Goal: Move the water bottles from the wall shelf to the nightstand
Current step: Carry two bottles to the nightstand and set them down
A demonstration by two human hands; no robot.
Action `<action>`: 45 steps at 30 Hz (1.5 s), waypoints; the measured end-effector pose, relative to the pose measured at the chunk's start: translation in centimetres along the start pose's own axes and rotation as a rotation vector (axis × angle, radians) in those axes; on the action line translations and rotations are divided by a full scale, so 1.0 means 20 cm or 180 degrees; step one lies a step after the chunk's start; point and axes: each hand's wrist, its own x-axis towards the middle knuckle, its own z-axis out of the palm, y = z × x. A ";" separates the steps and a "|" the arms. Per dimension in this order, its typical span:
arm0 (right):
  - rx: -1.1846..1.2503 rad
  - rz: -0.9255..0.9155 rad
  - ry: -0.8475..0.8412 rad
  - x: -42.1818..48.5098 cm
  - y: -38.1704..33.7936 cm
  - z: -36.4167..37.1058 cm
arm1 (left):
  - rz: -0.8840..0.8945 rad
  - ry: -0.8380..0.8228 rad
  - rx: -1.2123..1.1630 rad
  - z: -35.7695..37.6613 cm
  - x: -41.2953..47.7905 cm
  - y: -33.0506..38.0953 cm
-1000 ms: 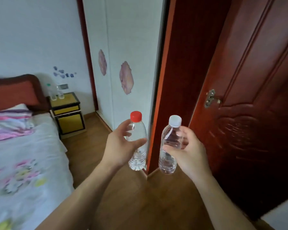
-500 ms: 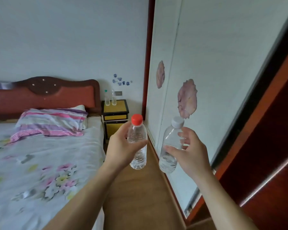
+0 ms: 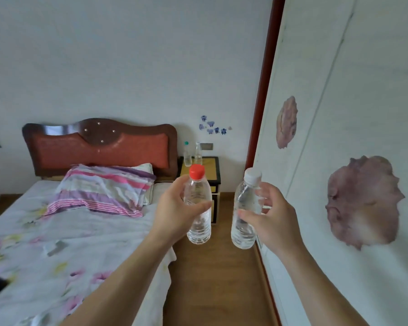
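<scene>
My left hand (image 3: 174, 210) grips a clear water bottle with a red cap (image 3: 198, 203), held upright in front of me. My right hand (image 3: 272, 220) grips a second clear bottle with a white cap (image 3: 244, 208), tilted slightly. Beyond them, against the far wall, stands the yellow-topped black nightstand (image 3: 211, 164), partly hidden by the red-capped bottle. Two small bottles (image 3: 192, 154) stand at its back left corner. The wall shelf is out of view.
A bed (image 3: 64, 236) with a floral sheet, a striped pillow (image 3: 104, 187) and a red headboard fills the left. A white wardrobe wall (image 3: 339, 161) with pink decals runs along the right. A strip of wooden floor (image 3: 217, 278) leads between them to the nightstand.
The view has swung left, away from the red door, and now faces the bed and nightstand. Both hands still hold their bottles at the same height.
</scene>
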 end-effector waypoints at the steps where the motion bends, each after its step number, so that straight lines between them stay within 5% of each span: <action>1: 0.0013 -0.0016 -0.0069 0.14 0.00 0.03 | -0.0018 0.0035 0.0031 0.02 0.12 -0.01; 23: -0.0160 0.0217 -0.0433 2.71 0.40 1.03 | -0.0295 -0.0189 0.0030 0.42 2.69 -0.82; 35: -0.0264 0.0538 -0.1025 3.95 1.17 1.60 | -0.1030 -0.0331 0.0288 1.07 3.73 -1.55; 45: -0.0514 0.0997 -0.1445 4.50 1.85 2.19 | -0.1800 -0.0617 0.0517 1.48 4.11 -2.27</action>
